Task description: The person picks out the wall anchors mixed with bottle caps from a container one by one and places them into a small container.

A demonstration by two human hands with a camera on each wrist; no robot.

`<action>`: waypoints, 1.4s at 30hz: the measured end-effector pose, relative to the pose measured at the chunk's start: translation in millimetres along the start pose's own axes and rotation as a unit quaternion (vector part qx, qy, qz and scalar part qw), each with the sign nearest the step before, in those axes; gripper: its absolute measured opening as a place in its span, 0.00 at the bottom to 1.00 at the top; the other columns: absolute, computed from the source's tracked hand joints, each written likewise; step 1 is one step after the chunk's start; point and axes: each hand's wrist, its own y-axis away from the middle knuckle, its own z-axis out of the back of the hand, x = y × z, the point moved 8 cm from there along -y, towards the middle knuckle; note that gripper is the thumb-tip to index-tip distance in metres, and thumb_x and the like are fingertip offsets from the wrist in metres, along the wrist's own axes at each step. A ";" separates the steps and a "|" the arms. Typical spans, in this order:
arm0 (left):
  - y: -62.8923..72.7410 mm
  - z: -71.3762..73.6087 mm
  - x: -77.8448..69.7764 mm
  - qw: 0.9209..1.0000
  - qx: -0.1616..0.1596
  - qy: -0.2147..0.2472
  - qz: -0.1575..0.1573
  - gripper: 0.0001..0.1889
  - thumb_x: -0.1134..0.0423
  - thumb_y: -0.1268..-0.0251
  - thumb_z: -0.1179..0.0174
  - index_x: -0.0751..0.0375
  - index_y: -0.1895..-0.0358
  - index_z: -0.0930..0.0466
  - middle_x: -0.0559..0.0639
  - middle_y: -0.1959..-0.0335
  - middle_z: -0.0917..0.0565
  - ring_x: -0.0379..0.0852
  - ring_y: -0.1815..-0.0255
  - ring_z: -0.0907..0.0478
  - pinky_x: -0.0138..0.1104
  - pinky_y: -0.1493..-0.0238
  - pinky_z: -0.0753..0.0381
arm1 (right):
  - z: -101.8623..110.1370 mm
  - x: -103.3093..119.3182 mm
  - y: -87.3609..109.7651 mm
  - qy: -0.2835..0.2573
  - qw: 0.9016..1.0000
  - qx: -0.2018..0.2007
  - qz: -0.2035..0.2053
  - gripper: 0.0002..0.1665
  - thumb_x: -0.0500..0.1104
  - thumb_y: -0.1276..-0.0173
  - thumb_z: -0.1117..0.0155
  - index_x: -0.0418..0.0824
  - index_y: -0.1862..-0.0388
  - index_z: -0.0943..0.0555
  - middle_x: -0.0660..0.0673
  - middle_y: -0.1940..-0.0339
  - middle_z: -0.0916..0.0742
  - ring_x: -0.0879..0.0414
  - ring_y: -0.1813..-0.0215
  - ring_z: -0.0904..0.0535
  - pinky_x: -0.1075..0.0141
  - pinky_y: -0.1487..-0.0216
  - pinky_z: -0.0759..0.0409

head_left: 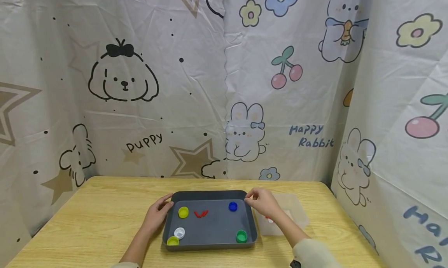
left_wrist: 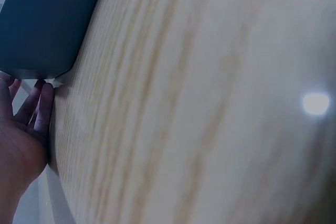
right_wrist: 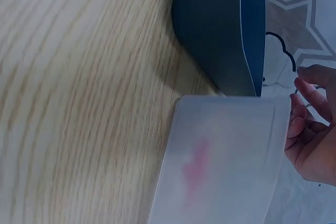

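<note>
A dark grey tray [head_left: 213, 242] stands on the table. My left hand [head_left: 156, 214] is at its left side, fingers nearly straight and fingertips touching the rim by the far left corner. My right hand [head_left: 264, 202] hovers by the far right corner, thumb and index fingertips together; I cannot tell whether anything tiny is between them. In the tray are small red pieces [head_left: 201, 214], a blue cup [head_left: 233, 206], a green cup [head_left: 241, 236], a white cup [head_left: 179, 233] and two yellow cups, one farther back [head_left: 183, 212] and one in the near left corner [head_left: 173, 241].
A translucent shallow box [head_left: 297, 211] lies right of the tray, partly under my right forearm, with something red showing in it. Printed cloth [head_left: 196, 116] hangs behind the wooden table [head_left: 101, 217] and along its sides.
</note>
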 end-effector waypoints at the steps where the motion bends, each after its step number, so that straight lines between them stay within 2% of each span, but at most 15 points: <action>1: 0.0 -0.1 0.2 1.000 0.001 0.001 0.002 0.22 0.57 0.31 0.48 0.57 0.36 0.30 0.61 0.49 0.20 0.46 0.53 0.25 0.34 0.55 0.27 | -2.9 1.6 -0.6 0.000 1.000 0.005 0.002 0.02 0.41 0.41 0.35 0.43 0.70 0.18 0.51 0.80 0.25 0.60 0.80 0.35 0.70 0.80 0.37; 6: 0.4 -0.4 1.1 1.000 0.002 0.005 0.008 0.22 0.57 0.31 0.48 0.57 0.36 0.30 0.61 0.48 0.21 0.49 0.51 0.25 0.34 0.55 0.26 | -14.7 9.6 -2.7 0.007 1.000 0.021 0.012 0.04 0.43 0.40 0.35 0.44 0.69 0.18 0.52 0.78 0.24 0.59 0.75 0.32 0.69 0.76 0.34; 14: -0.7 0.1 1.0 1.000 -0.001 0.009 0.005 0.21 0.58 0.31 0.48 0.57 0.36 0.29 0.60 0.50 0.20 0.45 0.55 0.25 0.34 0.56 0.27 | -30.6 20.5 -5.6 0.001 0.999 0.036 0.026 0.05 0.45 0.40 0.34 0.44 0.68 0.18 0.52 0.75 0.22 0.59 0.71 0.31 0.69 0.73 0.32; 20: -1.1 0.5 2.1 1.000 -0.001 0.007 0.004 0.22 0.56 0.31 0.47 0.57 0.37 0.29 0.60 0.50 0.20 0.44 0.56 0.26 0.34 0.56 0.27 | -46.4 30.8 -6.8 -0.016 0.998 0.051 0.042 0.06 0.45 0.39 0.35 0.43 0.67 0.18 0.52 0.78 0.23 0.60 0.75 0.31 0.70 0.76 0.33; 26: -1.1 0.0 2.5 1.000 -0.001 0.013 0.006 0.22 0.56 0.31 0.47 0.57 0.37 0.29 0.60 0.50 0.20 0.44 0.55 0.26 0.33 0.57 0.27 | -61.7 38.9 -6.5 -0.008 0.997 0.063 0.050 0.09 0.48 0.39 0.35 0.44 0.65 0.18 0.52 0.79 0.25 0.62 0.79 0.34 0.70 0.78 0.35; 31: -0.6 0.0 2.3 1.000 0.003 0.011 0.008 0.22 0.57 0.31 0.48 0.57 0.36 0.30 0.60 0.48 0.21 0.46 0.53 0.25 0.33 0.56 0.26 | -73.8 44.5 -4.8 -0.008 0.997 0.070 0.044 0.11 0.47 0.39 0.35 0.42 0.62 0.19 0.52 0.78 0.25 0.62 0.80 0.34 0.70 0.79 0.36; 42: -1.3 0.2 4.0 1.000 0.000 0.010 0.008 0.22 0.55 0.31 0.48 0.56 0.36 0.30 0.60 0.48 0.21 0.45 0.53 0.25 0.33 0.56 0.26 | -100.6 45.9 -4.9 -0.003 0.997 0.075 0.028 0.09 0.47 0.40 0.34 0.45 0.65 0.19 0.54 0.79 0.25 0.62 0.80 0.34 0.68 0.80 0.37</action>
